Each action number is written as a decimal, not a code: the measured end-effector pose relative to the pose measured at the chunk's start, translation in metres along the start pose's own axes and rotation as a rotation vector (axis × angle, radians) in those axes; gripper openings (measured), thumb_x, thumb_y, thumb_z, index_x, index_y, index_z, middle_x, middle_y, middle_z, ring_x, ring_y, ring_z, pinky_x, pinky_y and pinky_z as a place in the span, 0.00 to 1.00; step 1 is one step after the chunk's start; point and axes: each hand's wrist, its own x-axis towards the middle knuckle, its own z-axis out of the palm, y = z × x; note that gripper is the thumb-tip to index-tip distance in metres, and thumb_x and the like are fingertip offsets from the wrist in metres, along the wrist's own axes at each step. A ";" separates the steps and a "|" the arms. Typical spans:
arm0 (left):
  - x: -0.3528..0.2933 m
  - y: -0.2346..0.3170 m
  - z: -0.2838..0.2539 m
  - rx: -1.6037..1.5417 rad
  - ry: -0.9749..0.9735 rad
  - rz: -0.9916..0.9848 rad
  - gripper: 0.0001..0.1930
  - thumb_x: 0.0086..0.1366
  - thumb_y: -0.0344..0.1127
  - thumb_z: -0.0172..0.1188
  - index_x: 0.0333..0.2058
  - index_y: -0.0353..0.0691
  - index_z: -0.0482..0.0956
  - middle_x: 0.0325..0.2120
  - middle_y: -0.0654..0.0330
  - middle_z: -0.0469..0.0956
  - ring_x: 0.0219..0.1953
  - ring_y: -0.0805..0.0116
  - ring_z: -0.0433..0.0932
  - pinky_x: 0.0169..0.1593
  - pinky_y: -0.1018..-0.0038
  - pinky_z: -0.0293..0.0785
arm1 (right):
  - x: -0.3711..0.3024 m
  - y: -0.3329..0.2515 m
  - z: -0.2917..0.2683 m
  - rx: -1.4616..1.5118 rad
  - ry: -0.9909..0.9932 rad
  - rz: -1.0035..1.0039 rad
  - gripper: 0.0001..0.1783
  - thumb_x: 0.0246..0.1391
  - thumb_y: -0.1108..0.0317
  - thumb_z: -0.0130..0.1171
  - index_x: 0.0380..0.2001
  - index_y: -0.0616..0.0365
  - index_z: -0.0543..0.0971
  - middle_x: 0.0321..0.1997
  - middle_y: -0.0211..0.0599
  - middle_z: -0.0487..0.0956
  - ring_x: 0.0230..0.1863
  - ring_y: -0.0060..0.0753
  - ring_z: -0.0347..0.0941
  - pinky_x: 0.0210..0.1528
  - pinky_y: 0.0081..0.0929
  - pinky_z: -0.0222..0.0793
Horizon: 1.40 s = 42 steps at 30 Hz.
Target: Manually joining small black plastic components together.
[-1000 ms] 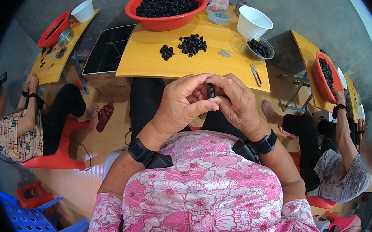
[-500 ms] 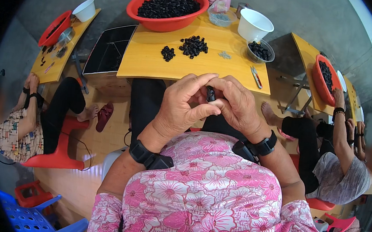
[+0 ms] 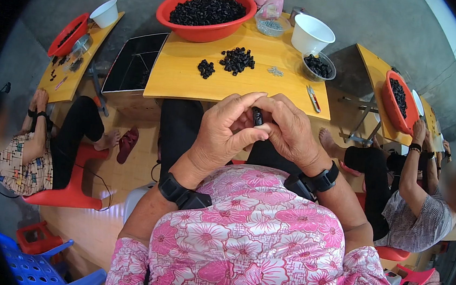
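Observation:
My left hand [image 3: 226,125] and my right hand [image 3: 293,127] meet just in front of the table's near edge, fingertips touching. Between them they pinch a small black plastic piece [image 3: 258,116], shaped like a short tube. Bent fingers hide part of it, and I cannot make out its far end. On the yellow table [image 3: 179,84] beyond lie a small pile of black pieces [image 3: 206,69], a larger pile of black pieces [image 3: 237,60] and a little heap of tiny clear or silvery parts [image 3: 275,71]. Thread snips [image 3: 313,99] rest near the right edge.
At the back stand a red basin [image 3: 165,24] full of black pieces, a clear tub [image 3: 271,26] of small parts, a white bucket [image 3: 313,36] and a clear bowl [image 3: 318,67] with black pieces. People sit at tables [image 3: 54,84] on the left and right [image 3: 375,68].
My hands stay almost in place, with the black piece turned slightly between the fingers. On the right, a co-worker's hand has drawn back from the red basin.

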 end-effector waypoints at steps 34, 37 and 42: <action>-0.002 0.008 -0.004 -0.243 0.041 -0.249 0.03 0.61 0.23 0.59 0.33 0.30 0.78 0.24 0.63 0.78 0.21 0.79 0.77 0.24 0.83 0.73 | -0.002 0.001 0.002 -0.055 0.129 -0.038 0.19 0.47 0.68 0.67 0.44 0.57 0.79 0.33 0.38 0.76 0.31 0.38 0.76 0.32 0.27 0.72; -0.005 -0.001 -0.001 -0.121 0.062 -0.195 0.03 0.59 0.23 0.61 0.32 0.32 0.79 0.24 0.67 0.76 0.24 0.82 0.73 0.27 0.84 0.70 | -0.001 0.005 0.003 0.102 0.150 0.065 0.12 0.50 0.70 0.65 0.39 0.59 0.81 0.30 0.38 0.76 0.28 0.34 0.75 0.31 0.24 0.71; -0.004 0.002 0.001 -0.088 0.078 -0.173 0.04 0.57 0.23 0.64 0.32 0.33 0.79 0.25 0.69 0.75 0.27 0.84 0.69 0.30 0.84 0.66 | -0.004 0.010 0.007 0.405 0.172 0.286 0.07 0.52 0.74 0.63 0.35 0.63 0.82 0.27 0.35 0.77 0.26 0.22 0.74 0.31 0.20 0.69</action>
